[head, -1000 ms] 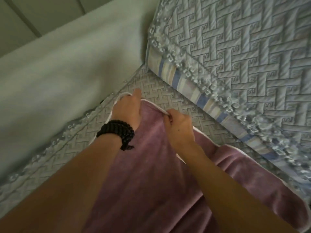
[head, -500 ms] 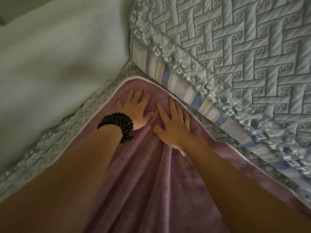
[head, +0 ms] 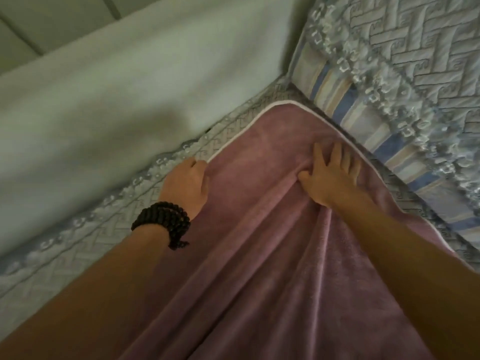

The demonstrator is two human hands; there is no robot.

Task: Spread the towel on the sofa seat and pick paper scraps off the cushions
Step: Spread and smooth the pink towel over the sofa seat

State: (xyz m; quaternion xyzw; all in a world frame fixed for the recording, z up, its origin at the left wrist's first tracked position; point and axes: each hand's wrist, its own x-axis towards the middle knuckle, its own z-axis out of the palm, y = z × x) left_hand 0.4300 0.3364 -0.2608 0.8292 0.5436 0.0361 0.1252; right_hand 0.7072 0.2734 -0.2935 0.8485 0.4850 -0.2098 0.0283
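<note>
A mauve plush towel with a thin white piped edge (head: 259,229) lies on the pale quilted sofa seat cover (head: 85,237), its rounded corner tucked near the angle where the plain pale-green sofa arm (head: 117,100) meets the quilted back cushion with a blue-and-cream striped band (head: 389,87), and long folds run down its middle. The left hand (head: 187,183), with a black beaded bracelet (head: 163,224) on its wrist, is curled closed on the towel's left edge, fingers hidden beneath. The right hand (head: 330,175) rests flat on the towel with fingers spread, holding nothing, just beside the right edge.
</note>
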